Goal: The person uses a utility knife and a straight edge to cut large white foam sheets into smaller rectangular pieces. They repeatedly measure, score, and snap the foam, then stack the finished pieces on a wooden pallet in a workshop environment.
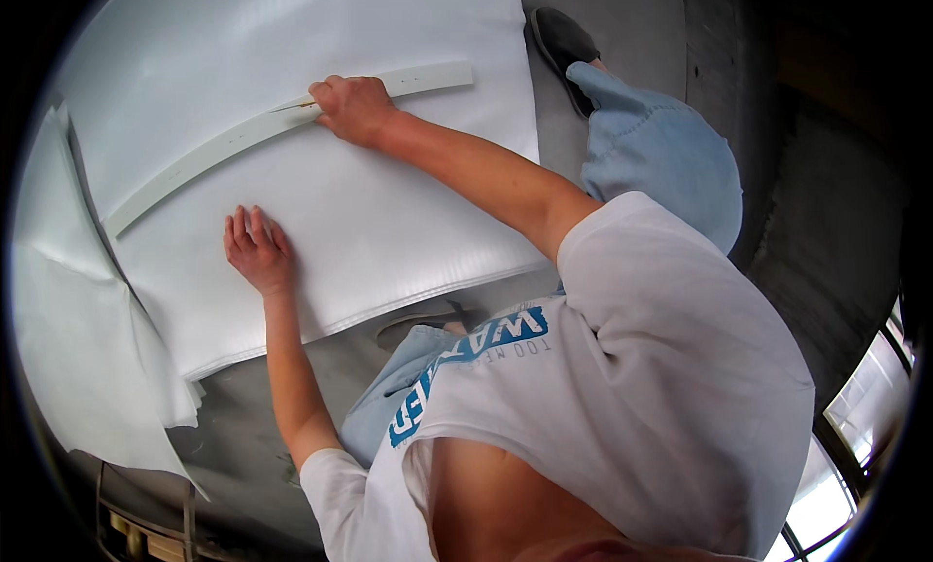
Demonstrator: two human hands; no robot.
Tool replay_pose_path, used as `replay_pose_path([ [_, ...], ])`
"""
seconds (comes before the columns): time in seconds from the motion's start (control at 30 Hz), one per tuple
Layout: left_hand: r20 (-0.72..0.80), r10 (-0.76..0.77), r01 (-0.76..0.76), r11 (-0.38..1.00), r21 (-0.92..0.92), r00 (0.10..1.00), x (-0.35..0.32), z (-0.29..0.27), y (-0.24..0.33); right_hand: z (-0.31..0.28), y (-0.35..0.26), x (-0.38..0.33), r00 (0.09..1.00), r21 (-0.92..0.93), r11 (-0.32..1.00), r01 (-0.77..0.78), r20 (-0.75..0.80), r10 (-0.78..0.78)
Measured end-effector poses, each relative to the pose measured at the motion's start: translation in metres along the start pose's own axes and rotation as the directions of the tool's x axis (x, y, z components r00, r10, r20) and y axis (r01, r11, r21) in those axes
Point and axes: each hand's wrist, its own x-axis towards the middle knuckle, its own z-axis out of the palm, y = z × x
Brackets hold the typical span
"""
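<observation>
- We are working over the white sheet (418, 222), probably light, slick, bendable; edges should suit gripping.
- The pale strip (233, 142) is spanning it from near its left edge toward its right; seemingly light, stiffish, best held mid-length.
- Our right hand (355, 110) is gripping the strip, fingers tightly curled.
- Our left hand (260, 251) is resting half-open, apparently empty.

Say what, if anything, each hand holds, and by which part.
The right hand is curled over the pale strip, right of its middle; what it grips cannot be told. The left hand is over the white sheet, holding nothing visible.
</observation>
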Motion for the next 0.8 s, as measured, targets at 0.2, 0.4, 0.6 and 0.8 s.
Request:
replay_pose_path([
  [0.2, 0.025, -0.023, 0.022, 0.999, 0.034, 0.999, -0.008, 0.001, 0.002, -0.009, -0.016, -0.005, 0.999, 0.026, 1.000, -0.004, 0.047, 0.003],
  [0.4, 0.103, 0.046, -0.057, 0.993, 0.103, 0.994, 0.006, 0.002, 0.006, -0.108, -0.013, 0.087, 0.811, -0.116, 0.830, 0.546, 0.322, -0.489],
  [0.6, 0.183, 0.089, -0.057, 0.983, -0.172, 0.979, 0.047, -0.030, 0.071, -0.201, 0.185, 0.050, 0.894, -0.264, 0.911, 0.317, 0.403, -0.195],
  [0.8, 0.195, 0.525, -0.259, 0.667, -0.698, 0.828, 0.136, 0.012, 0.247, -0.161, 0.277, 0.013, 0.931, -0.212, 0.954, 0.210, 0.342, -0.129],
])
